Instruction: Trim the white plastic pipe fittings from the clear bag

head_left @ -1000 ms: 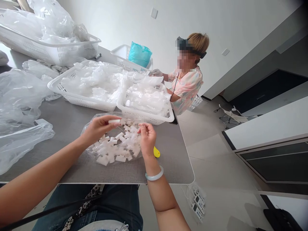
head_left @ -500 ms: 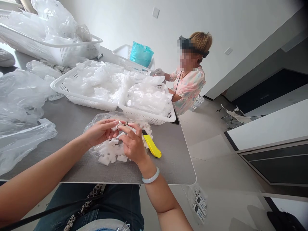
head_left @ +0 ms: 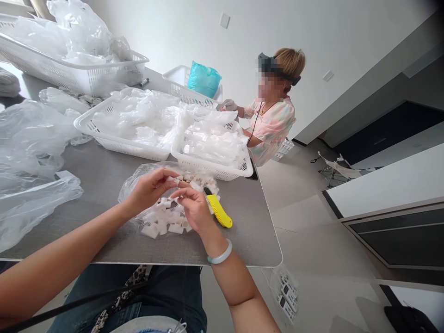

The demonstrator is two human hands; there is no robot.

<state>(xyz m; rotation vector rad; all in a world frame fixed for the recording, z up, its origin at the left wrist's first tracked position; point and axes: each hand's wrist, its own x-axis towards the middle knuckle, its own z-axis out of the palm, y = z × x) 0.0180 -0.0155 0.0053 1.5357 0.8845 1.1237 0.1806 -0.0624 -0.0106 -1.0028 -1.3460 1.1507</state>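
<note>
The left hand (head_left: pixel 149 188) pinches a short white plastic tube (head_left: pixel 172 180) over a heap of like tubes (head_left: pixel 163 225) on crinkled clear film. The right hand (head_left: pixel 194 209) shows fingertips pinched together beside it. Just right of it, a ridged yellow knife (head_left: pixel 219 212) lies on the matte grey table (head_left: pixel 100 178).

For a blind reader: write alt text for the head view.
The left hand pinches one short white tube, the right hand close beside it, above a pile of such tubes on a grey table. A yellow knife lies right of the pile; beyond are white baskets of clear plastic and another person.
</note>
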